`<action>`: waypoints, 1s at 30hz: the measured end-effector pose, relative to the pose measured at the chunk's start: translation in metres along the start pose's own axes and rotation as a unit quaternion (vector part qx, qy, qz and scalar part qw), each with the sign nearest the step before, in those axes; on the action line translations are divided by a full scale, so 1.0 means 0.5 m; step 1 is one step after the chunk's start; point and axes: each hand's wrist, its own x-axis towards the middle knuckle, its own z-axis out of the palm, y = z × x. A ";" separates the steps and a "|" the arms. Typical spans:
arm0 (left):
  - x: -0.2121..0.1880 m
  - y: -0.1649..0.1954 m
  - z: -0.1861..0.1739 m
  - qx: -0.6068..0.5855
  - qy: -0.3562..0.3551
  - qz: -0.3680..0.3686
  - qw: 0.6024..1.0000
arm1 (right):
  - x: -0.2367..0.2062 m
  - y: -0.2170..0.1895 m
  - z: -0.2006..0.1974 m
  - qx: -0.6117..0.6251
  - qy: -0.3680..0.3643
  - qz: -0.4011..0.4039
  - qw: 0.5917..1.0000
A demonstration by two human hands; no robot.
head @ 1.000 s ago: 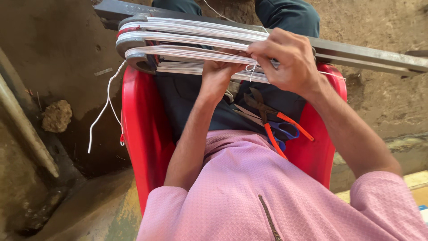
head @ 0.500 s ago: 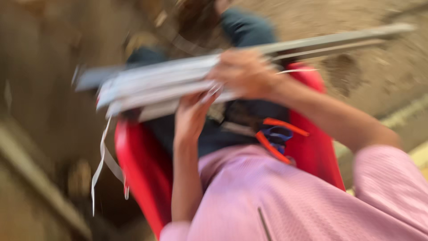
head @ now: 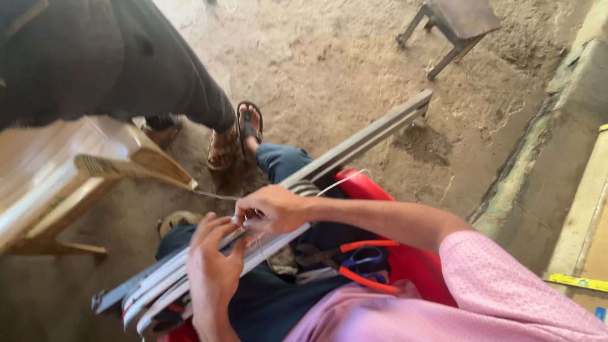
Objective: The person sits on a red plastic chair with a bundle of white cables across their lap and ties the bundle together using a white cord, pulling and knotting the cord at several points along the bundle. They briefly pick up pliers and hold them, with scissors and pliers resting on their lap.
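A bundle of long flat grey and white strips (head: pixel 158 288) lies slantwise across my lap, with a long grey metal bar (head: pixel 367 136) running up to the right. My left hand (head: pixel 212 275) rests over the bundle and grips it from the near side. My right hand (head: pixel 272 209) pinches a thin white string (head: pixel 339 180) right at the bundle's top edge. Both hands are close together, almost touching. Orange-handled pliers (head: pixel 364 244) and blue-handled scissors (head: pixel 361 261) lie on my lap by the red plastic seat (head: pixel 361 187).
Another person in dark trousers stands at the upper left, with sandalled feet (head: pixel 244 130) just beyond my knee. A wooden bench (head: pixel 76 171) is at the left and a small wooden stool (head: pixel 456 22) at the top right. A concrete ledge (head: pixel 557 126) runs along the right.
The view has swung, so the bundle now lies slantwise instead of level. Both hands stay on it, the right one still at the string.
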 end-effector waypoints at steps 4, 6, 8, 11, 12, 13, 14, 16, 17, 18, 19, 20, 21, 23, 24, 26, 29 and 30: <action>0.006 -0.010 0.021 -0.040 -0.005 -0.035 0.999 | -0.002 -0.002 -0.002 0.007 0.016 0.008 1.000; 0.000 -0.014 0.025 -0.030 0.001 -0.040 0.999 | -0.006 -0.003 -0.002 0.009 0.018 0.001 1.000; -0.003 -0.015 0.029 -0.013 0.009 -0.031 0.999 | -0.007 -0.005 -0.001 0.010 0.016 -0.004 1.000; -0.001 -0.010 0.034 0.020 0.025 -0.004 0.999 | -0.001 -0.014 -0.004 -0.003 0.010 -0.005 1.000; 0.001 -0.008 0.036 0.030 0.034 -0.003 0.999 | 0.003 -0.018 -0.009 -0.018 0.006 -0.006 1.000; 0.001 -0.009 0.036 0.041 0.041 -0.004 0.998 | 0.009 -0.023 -0.013 -0.031 0.002 -0.005 1.000; -0.001 -0.010 0.036 0.033 0.037 0.009 0.999 | 0.012 -0.029 -0.021 -0.054 -0.007 -0.018 0.998; -0.003 -0.026 0.032 0.021 0.029 0.018 0.999 | 0.021 -0.036 -0.047 -0.164 -0.070 0.002 0.984; -0.008 -0.034 0.031 0.022 0.017 0.016 1.000 | 0.025 -0.040 -0.059 -0.267 -0.125 0.038 0.955; -0.015 -0.047 0.034 0.023 0.005 0.004 1.000 | 0.021 -0.038 -0.073 -0.281 -0.068 -0.034 0.957; -0.021 -0.059 0.035 0.029 0.028 0.044 0.998 | 0.010 -0.038 -0.095 -0.337 -0.131 0.045 0.931; -0.028 -0.074 0.037 0.017 0.006 0.013 1.000 | 0.014 -0.031 -0.101 -0.402 -0.207 0.169 0.876; -0.036 -0.086 0.038 -0.001 0.043 0.042 0.998 | 0.004 -0.026 -0.110 -0.375 -0.111 0.069 0.918; -0.044 -0.108 0.043 -0.026 0.061 0.036 0.997 | 0.002 -0.011 -0.113 -0.265 -0.080 -0.075 0.958; -0.047 -0.117 0.046 -0.048 0.076 0.039 0.995 | 0.008 -0.003 -0.107 -0.215 -0.090 -0.074 0.970; -0.046 -0.127 0.048 -0.042 0.076 0.030 0.996 | 0.024 0.006 -0.076 -0.068 -0.082 0.035 0.994; -0.049 -0.129 0.045 -0.063 0.068 0.025 0.995 | 0.047 0.002 -0.031 0.081 -0.089 0.100 0.988; -0.048 -0.131 0.044 -0.072 0.066 0.024 0.995 | 0.057 0.001 -0.018 0.120 -0.094 0.099 0.983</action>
